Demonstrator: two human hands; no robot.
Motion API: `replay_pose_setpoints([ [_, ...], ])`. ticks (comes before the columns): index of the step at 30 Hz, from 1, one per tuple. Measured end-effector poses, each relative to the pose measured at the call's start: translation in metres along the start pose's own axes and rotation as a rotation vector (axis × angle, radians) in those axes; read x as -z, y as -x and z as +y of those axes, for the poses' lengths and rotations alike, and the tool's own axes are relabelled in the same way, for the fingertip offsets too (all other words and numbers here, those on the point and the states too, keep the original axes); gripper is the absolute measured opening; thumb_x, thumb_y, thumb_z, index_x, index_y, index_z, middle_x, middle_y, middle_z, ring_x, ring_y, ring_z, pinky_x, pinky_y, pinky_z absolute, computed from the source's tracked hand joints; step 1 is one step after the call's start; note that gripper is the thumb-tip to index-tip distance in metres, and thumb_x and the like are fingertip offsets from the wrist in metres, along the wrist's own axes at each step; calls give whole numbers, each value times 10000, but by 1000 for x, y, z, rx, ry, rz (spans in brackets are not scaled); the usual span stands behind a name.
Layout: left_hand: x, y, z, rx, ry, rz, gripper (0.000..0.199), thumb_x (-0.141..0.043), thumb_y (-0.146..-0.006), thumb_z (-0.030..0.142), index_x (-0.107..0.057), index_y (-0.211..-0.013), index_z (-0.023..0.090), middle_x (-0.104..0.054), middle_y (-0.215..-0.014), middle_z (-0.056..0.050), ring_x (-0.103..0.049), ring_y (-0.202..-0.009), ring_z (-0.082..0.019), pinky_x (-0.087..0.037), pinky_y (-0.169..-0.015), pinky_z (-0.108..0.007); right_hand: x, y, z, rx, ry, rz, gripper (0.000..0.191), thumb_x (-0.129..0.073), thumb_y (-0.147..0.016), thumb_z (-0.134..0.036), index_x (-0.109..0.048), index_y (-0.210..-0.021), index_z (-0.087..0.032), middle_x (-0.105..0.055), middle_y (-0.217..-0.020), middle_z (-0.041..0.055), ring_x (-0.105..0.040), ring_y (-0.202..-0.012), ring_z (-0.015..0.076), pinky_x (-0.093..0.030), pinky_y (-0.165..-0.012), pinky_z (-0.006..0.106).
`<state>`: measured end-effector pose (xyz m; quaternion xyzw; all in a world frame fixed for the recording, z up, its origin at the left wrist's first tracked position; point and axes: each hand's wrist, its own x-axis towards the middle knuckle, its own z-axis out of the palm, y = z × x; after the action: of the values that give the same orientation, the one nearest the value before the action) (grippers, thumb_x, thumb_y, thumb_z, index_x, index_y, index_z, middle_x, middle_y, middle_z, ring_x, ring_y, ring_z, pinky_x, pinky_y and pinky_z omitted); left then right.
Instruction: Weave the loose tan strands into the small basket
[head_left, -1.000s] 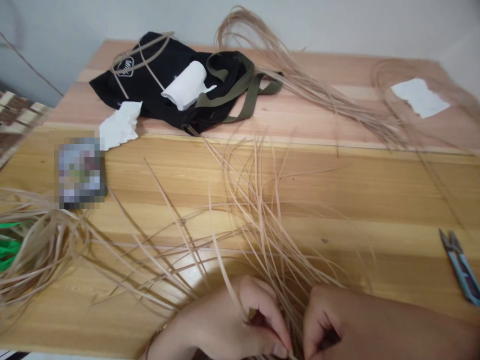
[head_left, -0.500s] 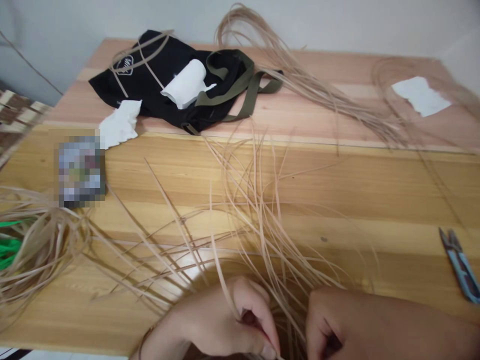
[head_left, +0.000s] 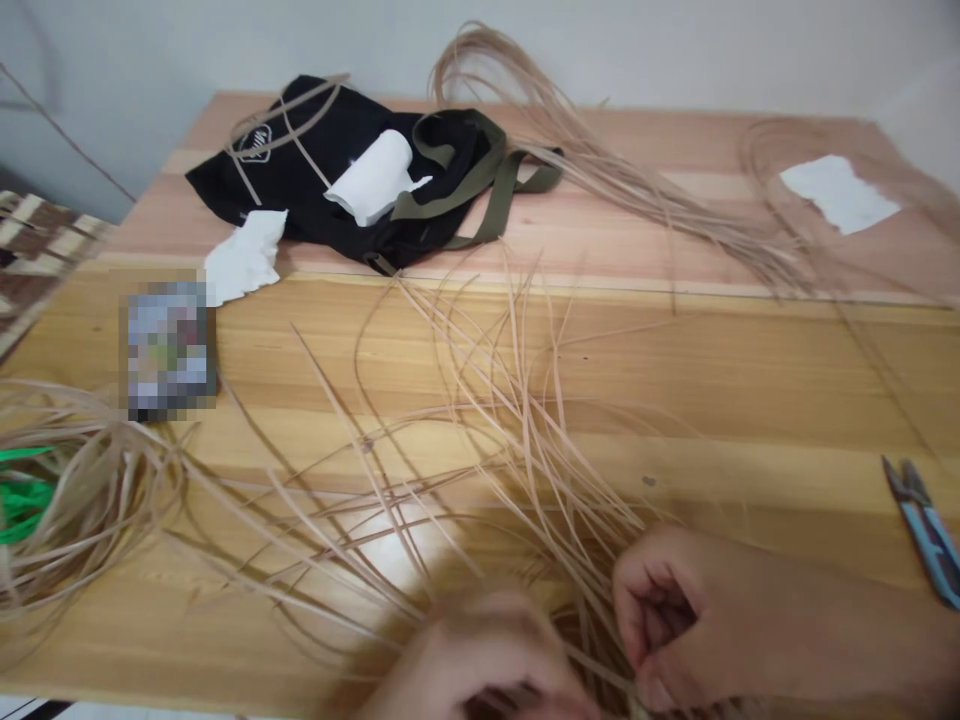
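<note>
Right hand [head_left: 701, 620] at 5 o'clock, curled, pinching long, thin, tan flexible strands [head_left: 527, 455] that fan from 6 o'clock toward centre. Left hand [head_left: 491, 650] at 6, blurred; can't tell its grip.

Head view, looking forward and down, near table [head_left: 772, 390]

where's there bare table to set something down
Most room: the table between the fanned strips and the snips. A smaller patch lies right of the blurred box, this side of the bag. Crowded: around the left hand and right hand, and at the coil.
</note>
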<state>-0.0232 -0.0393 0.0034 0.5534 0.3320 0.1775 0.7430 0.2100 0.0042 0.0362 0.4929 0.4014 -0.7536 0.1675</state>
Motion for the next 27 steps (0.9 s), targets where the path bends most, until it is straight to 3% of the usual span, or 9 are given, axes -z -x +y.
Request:
replay_pose_setpoints([
  [2, -6, -13, 14, 50, -75, 120, 209, -527, -887, 285, -707, -914, 183, -661, -888, -79, -583, -858, -174, -430, -773, -266, -1, 1, 1, 27, 28, -6, 144, -654, -673, -219, -655, -789, -134, -566, -646, -43, -494, -594, 80, -351, -503, 171],
  [4, -13, -25, 20, 107, -38, 54, 147, -580, -828, 218, -718, -833, 165, -674, -842, -60, -597, -834, -167, -436, -762, -256, -2, 4, 5, 46, 100, 7, 123, -585, -703, -170, -661, -799, -160, -574, -666, -45, -502, -615, 85, -356, -527, 180],
  [8, -21, -38, 13, 378, 245, 18, 117, -708, -695, 246, -700, -761, 149, -658, -758, -16, -596, -758, -148, -445, -672, -226, -4, 7, 15, 103, 267, 127, 125, -559, -743, -196, -675, -786, -217, -596, -662, -54, -502, -605, 91, -332, -507, 189],
  [11, -23, -43, 7, 473, 386, 26, 198, -788, -594, 272, -700, -709, 138, -637, -691, 11, -566, -695, -120, -430, -649, -210, -4, 7, 15, 122, 325, 178, 102, -577, -734, -230, -674, -763, -215, -596, -638, -57, -484, -565, 88, -295, -460, 194],
  [15, -22, -47, 5, 503, 480, -38, 238, -837, -513, 301, -730, -653, 140, -613, -601, 36, -487, -560, -71, -383, -576, -190, 0, 9, 9, 55, 307, 177, 80, -604, -705, -233, -669, -742, -204, -581, -607, -59, -476, -540, 83, -272, -436, 191],
  [18, -22, -49, 1, 484, 452, -83, 232, -844, -498, 291, -751, -659, 154, -632, -622, 21, -500, -589, -91, -379, -568, -198, 1, 12, 5, 34, 305, 127, 97, -600, -729, -268, -669, -765, -212, -592, -636, -53, -495, -572, 94, -296, -462, 196],
  [27, -21, -46, -6, 386, 293, -186, 162, -755, -613, 288, -761, -728, 173, -632, -664, 21, -516, -632, -106, -399, -578, -196, -2, 13, 0, 13, 396, 95, 102, -566, -722, -249, -652, -765, -215, -619, -706, -35, -528, -649, 127, -341, -524, 225],
])
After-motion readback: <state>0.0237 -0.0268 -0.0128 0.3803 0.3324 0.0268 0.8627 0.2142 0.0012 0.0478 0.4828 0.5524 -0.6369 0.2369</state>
